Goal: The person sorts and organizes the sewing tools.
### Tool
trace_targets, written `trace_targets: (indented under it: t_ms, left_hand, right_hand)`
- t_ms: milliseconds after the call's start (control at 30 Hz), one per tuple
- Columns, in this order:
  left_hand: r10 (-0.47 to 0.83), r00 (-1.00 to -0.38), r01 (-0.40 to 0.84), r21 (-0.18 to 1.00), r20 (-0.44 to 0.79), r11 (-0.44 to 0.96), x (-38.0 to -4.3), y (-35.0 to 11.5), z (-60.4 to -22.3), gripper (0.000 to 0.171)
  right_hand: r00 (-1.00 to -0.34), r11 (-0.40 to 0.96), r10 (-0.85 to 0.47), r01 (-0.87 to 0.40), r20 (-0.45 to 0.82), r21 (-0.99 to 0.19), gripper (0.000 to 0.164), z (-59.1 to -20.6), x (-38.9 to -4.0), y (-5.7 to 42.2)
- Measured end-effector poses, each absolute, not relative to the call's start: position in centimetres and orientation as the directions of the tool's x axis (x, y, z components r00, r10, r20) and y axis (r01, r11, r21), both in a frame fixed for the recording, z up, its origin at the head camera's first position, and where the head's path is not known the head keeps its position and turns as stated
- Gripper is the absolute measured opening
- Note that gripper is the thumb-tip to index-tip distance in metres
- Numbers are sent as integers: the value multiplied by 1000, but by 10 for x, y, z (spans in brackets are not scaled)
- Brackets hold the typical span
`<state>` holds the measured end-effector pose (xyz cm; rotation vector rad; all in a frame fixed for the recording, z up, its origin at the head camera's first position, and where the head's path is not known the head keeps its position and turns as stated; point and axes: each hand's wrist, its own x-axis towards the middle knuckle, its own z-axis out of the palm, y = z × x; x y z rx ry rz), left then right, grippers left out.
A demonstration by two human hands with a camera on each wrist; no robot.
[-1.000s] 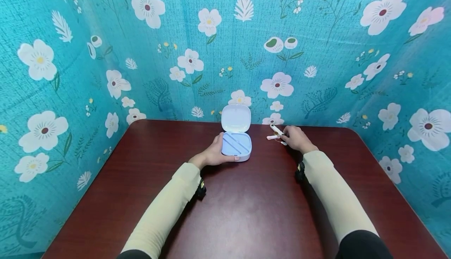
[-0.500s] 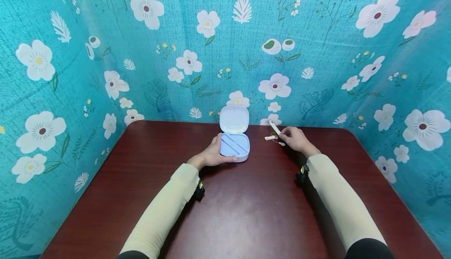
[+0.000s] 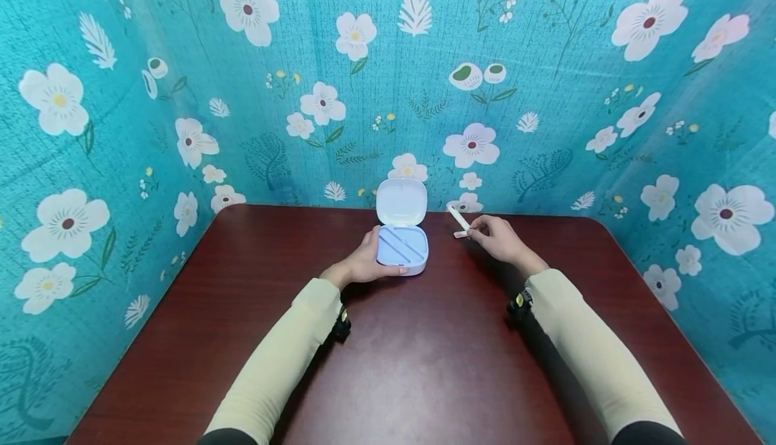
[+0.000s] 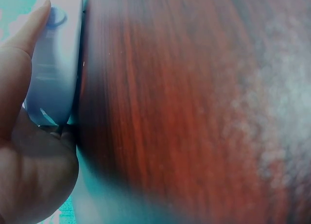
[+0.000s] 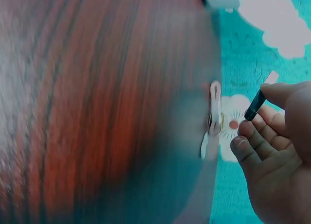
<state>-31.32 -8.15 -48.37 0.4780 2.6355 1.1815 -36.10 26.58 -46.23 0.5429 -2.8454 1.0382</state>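
Observation:
A light blue box [image 3: 403, 247] stands at the table's far side, its lid [image 3: 401, 202] raised and diagonal ridges across its inside. My left hand [image 3: 365, 260] grips the box from the left, thumb along the front near a round button [image 4: 57, 17]. Right of the box, my right hand [image 3: 498, 237] pinches a slim stick [image 3: 459, 219] between thumb and fingertips. The stick looks white in the head view, but dark with a pale end in the right wrist view. Close by lies a small pale pink-white piece [image 3: 461, 234]; the right wrist view shows a pale slotted strip [image 5: 215, 100].
The dark red-brown table [image 3: 400, 357] has its back edge just behind the box. A turquoise flowered cloth [image 3: 388, 61] hangs behind and at both sides. A small white piece [image 5: 204, 145] lies beside the slotted strip.
My right hand has taken the slim stick up and moved slightly left with it, toward the box. My left hand keeps its grip on the box.

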Motion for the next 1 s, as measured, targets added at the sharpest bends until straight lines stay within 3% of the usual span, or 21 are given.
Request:
trace_targets:
  t_ms: [1000]
  left_hand:
    - [370, -927, 200, 750, -65, 631, -311, -81, -480, 129]
  right_hand:
    - [-882, 661, -421, -459, 213, -593, 12, -452, -327, 221]
